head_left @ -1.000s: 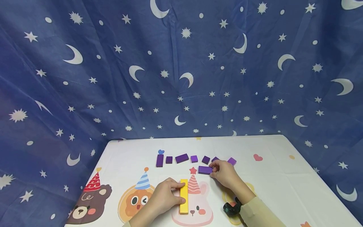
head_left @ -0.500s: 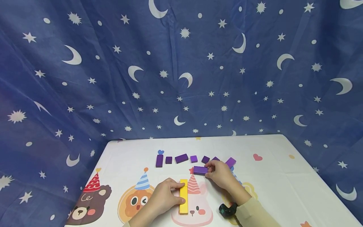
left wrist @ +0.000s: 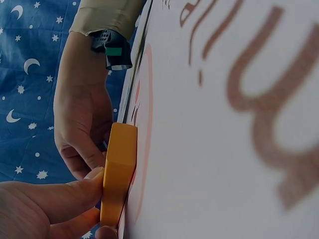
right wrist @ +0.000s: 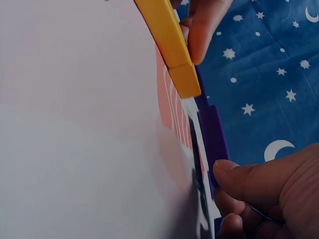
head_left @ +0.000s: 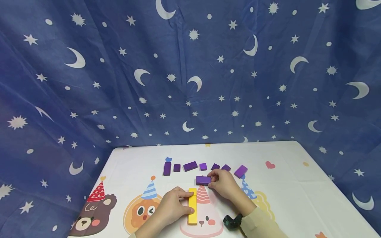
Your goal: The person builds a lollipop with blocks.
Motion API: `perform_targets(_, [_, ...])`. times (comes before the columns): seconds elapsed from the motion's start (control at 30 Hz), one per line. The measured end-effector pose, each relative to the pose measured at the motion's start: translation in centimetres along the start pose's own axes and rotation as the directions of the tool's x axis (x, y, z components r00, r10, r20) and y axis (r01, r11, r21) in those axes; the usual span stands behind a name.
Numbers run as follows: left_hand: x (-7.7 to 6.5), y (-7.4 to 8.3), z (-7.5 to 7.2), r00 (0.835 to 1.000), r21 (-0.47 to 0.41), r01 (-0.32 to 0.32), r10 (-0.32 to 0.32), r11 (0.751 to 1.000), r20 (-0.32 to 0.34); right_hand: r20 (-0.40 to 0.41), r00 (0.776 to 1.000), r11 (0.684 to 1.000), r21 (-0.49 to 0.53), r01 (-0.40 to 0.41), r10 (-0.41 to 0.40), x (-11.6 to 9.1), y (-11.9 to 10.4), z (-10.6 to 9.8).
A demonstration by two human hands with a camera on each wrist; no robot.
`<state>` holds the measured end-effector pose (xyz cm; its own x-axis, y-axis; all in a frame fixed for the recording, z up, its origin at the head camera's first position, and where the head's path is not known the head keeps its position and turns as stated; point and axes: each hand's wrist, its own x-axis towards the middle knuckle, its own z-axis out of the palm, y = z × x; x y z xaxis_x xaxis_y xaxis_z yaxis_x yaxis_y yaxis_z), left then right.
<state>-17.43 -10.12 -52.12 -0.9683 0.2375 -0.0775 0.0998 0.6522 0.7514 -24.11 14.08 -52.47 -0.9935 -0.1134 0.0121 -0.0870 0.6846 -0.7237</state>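
My left hand (head_left: 174, 205) grips a long upright-lying yellow block (head_left: 192, 210) on the tablecloth, thumb and fingers at its sides. A seam near the far end marks off a short yellow piece (head_left: 192, 190) lined up with it. My right hand (head_left: 225, 184) pinches the right end of a purple rectangular block (head_left: 203, 180), which lies crosswise just beyond the yellow pieces, apart from them. In the right wrist view the thumb presses that purple block (right wrist: 213, 134), below the yellow block (right wrist: 167, 37). The left wrist view shows the yellow block (left wrist: 118, 169) between thumb and fingers.
Behind the hands runs a loose row of purple blocks, from an oblong one (head_left: 167, 168) at left past a longer one (head_left: 190, 166) to a lighter one (head_left: 240, 171) at right. A white patterned tablecloth (head_left: 285, 195) covers the table; a blue starry curtain (head_left: 190, 66) hangs behind.
My right hand has slid the purple block leftward and slightly nearer, to beyond the yellow pieces' far end. The lighter purple block at right is now uncovered. My left hand stays still.
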Motion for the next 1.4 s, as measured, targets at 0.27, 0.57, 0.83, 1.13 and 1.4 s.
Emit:
perform_targets(0.27, [-0.1,0.0,0.0,1.000,0.000,-0.008,0.009,1.000,-0.003,0.024,0.999,0.999,0.020,0.033,-0.034,0.0,-0.6,1.0])
perform_targets(0.57, [-0.1,-0.1,0.0,1.000,0.000,-0.013,0.013,1.000,-0.002,0.049,0.998,0.999,0.033,0.042,-0.043,0.0,-1.3,1.7])
perform_targets(0.83, [0.0,0.0,0.0,1.000,-0.002,-0.003,0.003,1.000,0.006,0.046,0.997,0.998,-0.023,0.065,-0.064,0.1,-1.6,2.1])
perform_targets(1.13, [0.0,0.0,0.0,1.000,0.000,-0.003,0.003,1.000,0.007,0.038,0.996,0.992,-0.095,0.079,-0.076,0.2,-1.8,2.5])
perform_targets(1.4, [0.1,0.1,-0.1,1.000,0.006,-0.006,0.006,1.000,0.010,0.038,0.994,0.989,-0.107,0.107,-0.103,0.0,-2.1,2.6])
